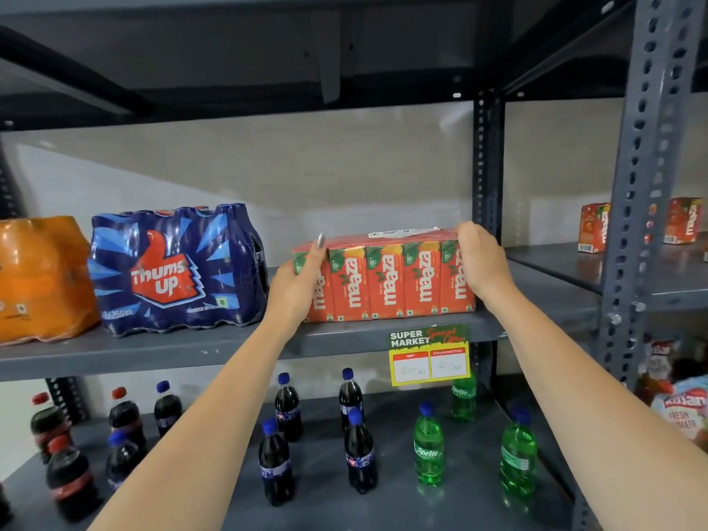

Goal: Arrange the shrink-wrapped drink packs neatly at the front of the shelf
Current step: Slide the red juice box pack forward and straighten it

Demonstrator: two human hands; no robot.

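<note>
On the middle shelf [230, 350], the left hand [297, 283] and the right hand [481, 262] clasp the two ends of a shrink-wrapped pack of red juice cartons [387, 279], fingers curled over its top corners and palms pressed against its sides. That pack stands upright near the front edge of the shelf, just above a yellow price tag [430, 356] hanging from the edge. To its left, a little apart, sits a blue pack of cola bottles [176, 270], and touching that one, an orange pack [42, 279] at the far left. Below, loose dark bottles [285, 412] and green bottles [428, 444] stand scattered on the lower shelf [383, 507]. Two more juice cartons [594, 228] stand on the neighbouring rack [643, 185] to the right.
</note>
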